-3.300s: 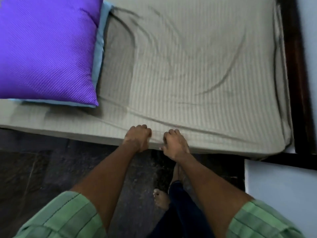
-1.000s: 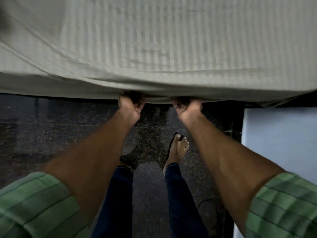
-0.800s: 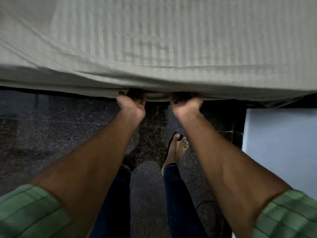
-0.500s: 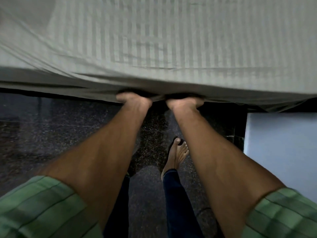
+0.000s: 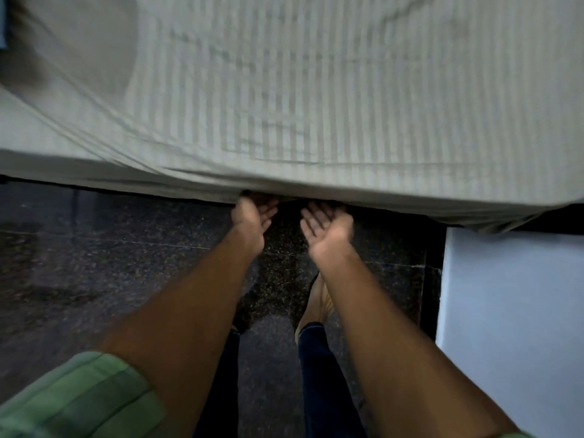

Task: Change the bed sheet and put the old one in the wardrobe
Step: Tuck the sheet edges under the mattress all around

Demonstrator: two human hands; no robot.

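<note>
Both palms face up at the mattress edge: left hand (image 5: 252, 216) and right hand (image 5: 325, 221), fingers loose, fingertips hidden beneath the striped bed sheet (image 5: 316, 99). Still-tucked fabric could snag when pulled.

We see dim, soft indoor light; the bed sheet (image 5: 316, 90) is the brightest area, the floor (image 5: 94, 263) under the bed's near edge lies in deep shadow, motion blur smears stripes and both hands, and wide-angle bending shows at the edges
</note>
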